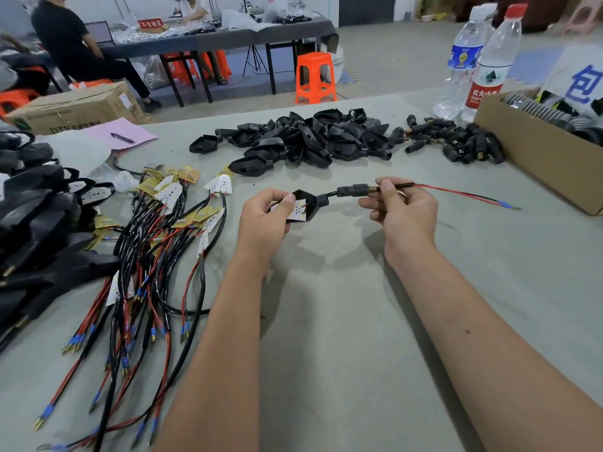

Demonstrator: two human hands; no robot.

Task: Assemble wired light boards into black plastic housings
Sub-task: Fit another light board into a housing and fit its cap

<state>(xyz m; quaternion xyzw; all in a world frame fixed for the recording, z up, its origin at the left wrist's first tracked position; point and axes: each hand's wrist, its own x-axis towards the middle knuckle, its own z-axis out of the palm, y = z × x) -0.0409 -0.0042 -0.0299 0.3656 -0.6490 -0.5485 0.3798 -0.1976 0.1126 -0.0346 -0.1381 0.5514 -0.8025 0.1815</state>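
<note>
My left hand [262,216] grips a black plastic housing [310,201] above the table, with a white light board [297,211] sitting in its open face. A black stem piece [354,190] with a brass threaded end sticks out to the right of the housing. My right hand [403,210] pinches the wire [456,191] just past that brass end; red and black leads trail right to a blue-tipped end. A heap of empty black housings [293,141] lies further back. Wired light boards [169,223] are spread at the left.
Black stem connectors [456,141] lie right of the housing heap. A cardboard box [538,151] of parts stands at the right edge, two water bottles [476,60] behind it. Finished black units [39,223] pile at the far left. A pink sheet with a pen [122,137] lies back left.
</note>
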